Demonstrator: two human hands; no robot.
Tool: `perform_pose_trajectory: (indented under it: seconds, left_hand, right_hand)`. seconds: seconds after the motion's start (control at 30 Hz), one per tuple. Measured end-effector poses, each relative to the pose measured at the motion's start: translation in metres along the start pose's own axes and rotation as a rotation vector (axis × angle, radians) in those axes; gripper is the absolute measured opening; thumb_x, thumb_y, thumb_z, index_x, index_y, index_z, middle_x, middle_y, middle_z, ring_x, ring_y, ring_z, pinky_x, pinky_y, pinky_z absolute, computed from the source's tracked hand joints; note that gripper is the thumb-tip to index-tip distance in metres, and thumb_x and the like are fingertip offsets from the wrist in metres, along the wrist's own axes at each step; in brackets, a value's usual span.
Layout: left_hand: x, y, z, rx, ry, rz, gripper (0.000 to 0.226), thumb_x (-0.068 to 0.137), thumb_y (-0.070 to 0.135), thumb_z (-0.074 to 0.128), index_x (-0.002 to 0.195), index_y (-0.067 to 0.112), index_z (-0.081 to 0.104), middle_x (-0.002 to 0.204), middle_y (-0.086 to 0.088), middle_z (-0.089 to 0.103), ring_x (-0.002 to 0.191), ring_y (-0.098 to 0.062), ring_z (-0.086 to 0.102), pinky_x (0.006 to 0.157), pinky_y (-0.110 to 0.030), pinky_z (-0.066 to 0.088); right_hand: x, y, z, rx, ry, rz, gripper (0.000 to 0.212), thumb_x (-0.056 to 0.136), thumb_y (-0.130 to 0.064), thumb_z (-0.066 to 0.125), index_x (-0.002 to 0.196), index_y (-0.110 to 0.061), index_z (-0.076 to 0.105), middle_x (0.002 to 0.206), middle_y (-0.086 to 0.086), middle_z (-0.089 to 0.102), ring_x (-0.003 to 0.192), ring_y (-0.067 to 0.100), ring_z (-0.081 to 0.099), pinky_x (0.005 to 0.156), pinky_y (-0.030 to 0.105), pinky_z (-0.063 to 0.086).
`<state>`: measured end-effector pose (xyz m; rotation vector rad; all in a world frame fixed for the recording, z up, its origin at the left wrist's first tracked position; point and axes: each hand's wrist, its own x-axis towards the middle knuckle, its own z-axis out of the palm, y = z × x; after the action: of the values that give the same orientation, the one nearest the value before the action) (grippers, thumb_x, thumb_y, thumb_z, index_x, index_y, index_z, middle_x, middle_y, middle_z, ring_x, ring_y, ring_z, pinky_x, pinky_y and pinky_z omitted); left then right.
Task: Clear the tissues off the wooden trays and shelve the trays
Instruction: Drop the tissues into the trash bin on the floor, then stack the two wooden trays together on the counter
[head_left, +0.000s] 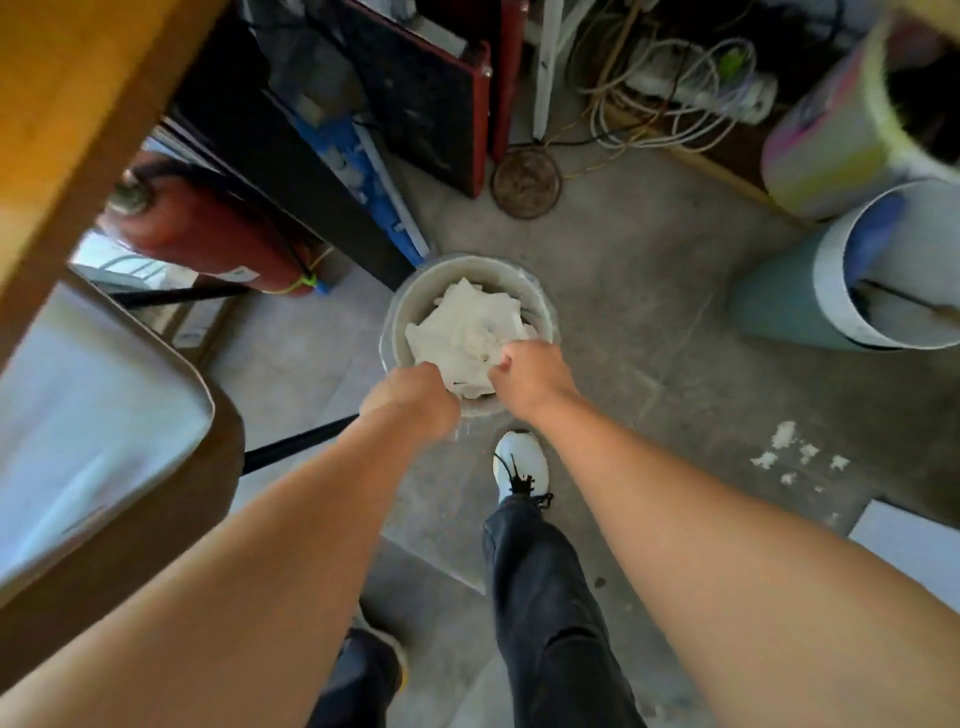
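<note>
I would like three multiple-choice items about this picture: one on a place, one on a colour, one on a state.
1. Where are the tissues?
A. in the round bin
B. on the chair
C. on the shoe

2. What colour is the fire extinguisher?
A. blue
B. red
C. green

3. How are the two hands?
A. raised high
B. resting on the chair
C. both down at the bin

Key: 1 A, the white wad fills the bin; 2 B, its body is red; 3 C, left hand and right hand meet the tissues.
</note>
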<state>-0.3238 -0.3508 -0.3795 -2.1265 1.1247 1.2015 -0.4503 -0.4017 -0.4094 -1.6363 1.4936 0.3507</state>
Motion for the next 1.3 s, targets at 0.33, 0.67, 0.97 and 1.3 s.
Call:
perform_pose_trajectory:
  seconds: [0.33,0.67,0.97,1.3]
  left_hand:
    - [-0.231,-0.042,-0.125,-0.089,0.184,0.285,0.028,0.09,0.022,0.051,0.114,0.014,0.062,0.093,-0.007,0.05,0.098,-0.033,0.06,0.078,-0.042,0.051]
    - [-0.426,-0.235,-0.146,-0.188,0.55,0.298,0.022,0.082,0.019,0.06,0.101,0.009,0.064,0.09,-0.013,0.061,0.085,-0.037,0.063,0.06,-0.036,0.044]
    - [-0.447,-0.426,-0.066,-0.604,0.58,-0.107,0.017,0.086,0.025,0.048,0.094,0.013,0.057,0.101,-0.013,0.065,0.082,-0.034,0.058,0.063,-0.036,0.045]
    - [-0.413,-0.464,-0.061,-0.654,0.63,-0.254,0.017,0.091,0.034,0.046,0.089,0.018,0.051,0.087,-0.003,0.058,0.077,-0.027,0.057,0.059,-0.035,0.045]
  right_hand:
    - [-0.211,-0.107,-0.093,-0.266,0.193,-0.07,0.026,0.092,-0.026,0.049,0.099,-0.008,0.066,0.102,0.017,0.068,0.093,0.037,0.063,0.072,0.04,0.053]
    - [-0.398,-0.259,-0.076,-0.405,0.325,-0.282,0.02,0.092,-0.029,0.049,0.082,-0.013,0.057,0.088,0.012,0.064,0.079,0.033,0.057,0.061,0.035,0.044]
    - [-0.447,-0.387,0.03,-0.66,0.257,-0.585,0.02,0.093,-0.035,0.047,0.088,-0.017,0.055,0.091,0.005,0.058,0.078,0.028,0.054,0.061,0.035,0.044]
    - [-0.408,-0.452,0.059,-0.802,0.152,-0.727,0.017,0.093,-0.031,0.047,0.081,-0.018,0.05,0.085,0.003,0.053,0.071,0.024,0.051,0.053,0.03,0.034]
